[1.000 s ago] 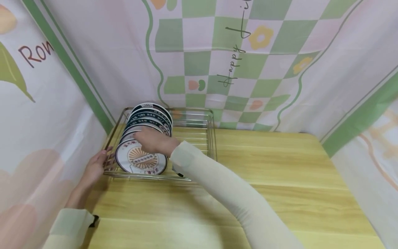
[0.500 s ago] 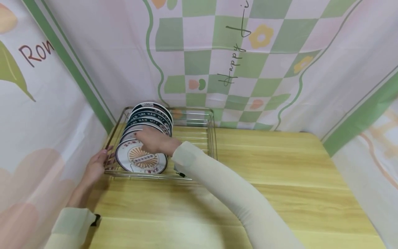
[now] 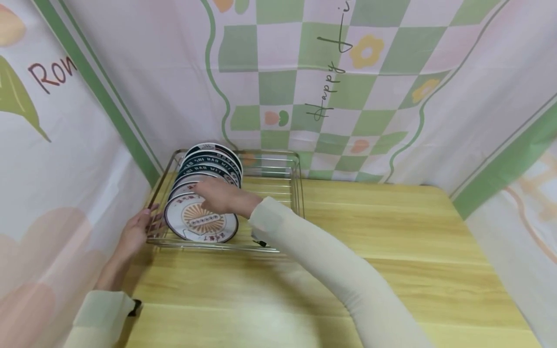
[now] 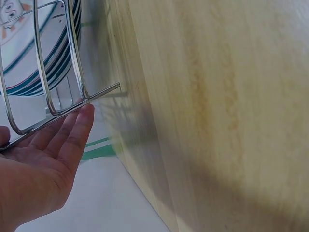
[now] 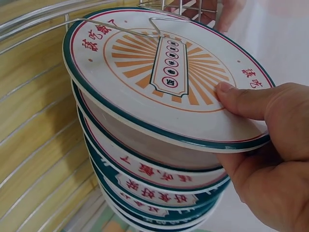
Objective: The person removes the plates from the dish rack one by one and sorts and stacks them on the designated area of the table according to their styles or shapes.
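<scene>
One round white ceramic plate with a dark green rim and an orange sunburst print (image 3: 200, 224) stands tilted at the front of a row of similar plates (image 5: 159, 198); at least six show in all, though overlap hides the exact count. It sits in the left half of a single silver wire rack (image 4: 104, 92), just inside the rack's near edge. Of two hands, the right hand (image 3: 219, 195) pinches this plate at its upper right edge, thumb on the printed face, fingers behind. The left hand (image 3: 136, 233) grips the wire at the rack's left side, left of the plate and apart from it. The other plates lean close together towards the rack's far edge. The rack occupies the far left corner of one pale yellow wood-grain desk (image 3: 383, 232). Two cream sleeves (image 3: 322, 256) cover the arms.
</scene>
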`<action>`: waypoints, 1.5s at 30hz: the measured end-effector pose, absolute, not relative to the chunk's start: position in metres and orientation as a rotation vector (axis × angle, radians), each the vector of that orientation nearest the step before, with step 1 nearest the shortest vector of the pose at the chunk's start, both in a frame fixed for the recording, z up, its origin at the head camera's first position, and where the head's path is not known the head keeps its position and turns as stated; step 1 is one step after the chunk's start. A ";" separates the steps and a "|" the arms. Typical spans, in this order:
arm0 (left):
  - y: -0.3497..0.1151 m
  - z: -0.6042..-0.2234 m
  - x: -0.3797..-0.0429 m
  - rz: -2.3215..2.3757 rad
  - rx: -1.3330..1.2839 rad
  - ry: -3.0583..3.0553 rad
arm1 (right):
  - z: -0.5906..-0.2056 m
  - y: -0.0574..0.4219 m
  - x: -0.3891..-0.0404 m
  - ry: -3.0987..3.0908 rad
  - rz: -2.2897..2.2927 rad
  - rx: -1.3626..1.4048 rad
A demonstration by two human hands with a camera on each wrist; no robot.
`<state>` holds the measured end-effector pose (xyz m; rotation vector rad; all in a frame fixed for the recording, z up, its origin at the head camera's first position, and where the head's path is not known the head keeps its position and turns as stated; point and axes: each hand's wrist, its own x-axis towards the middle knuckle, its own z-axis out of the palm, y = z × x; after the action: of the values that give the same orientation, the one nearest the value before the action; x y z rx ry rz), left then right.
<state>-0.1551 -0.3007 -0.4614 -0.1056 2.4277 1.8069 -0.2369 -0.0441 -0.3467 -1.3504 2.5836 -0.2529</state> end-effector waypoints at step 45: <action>-0.300 -0.461 -0.153 1.803 -0.105 2.445 | -0.234 0.137 -0.281 2.870 -0.924 -0.820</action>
<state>-0.1529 -0.3002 -0.4607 -0.1053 2.4451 1.8031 -0.2809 0.1369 -0.2345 -0.8200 2.8698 -0.9237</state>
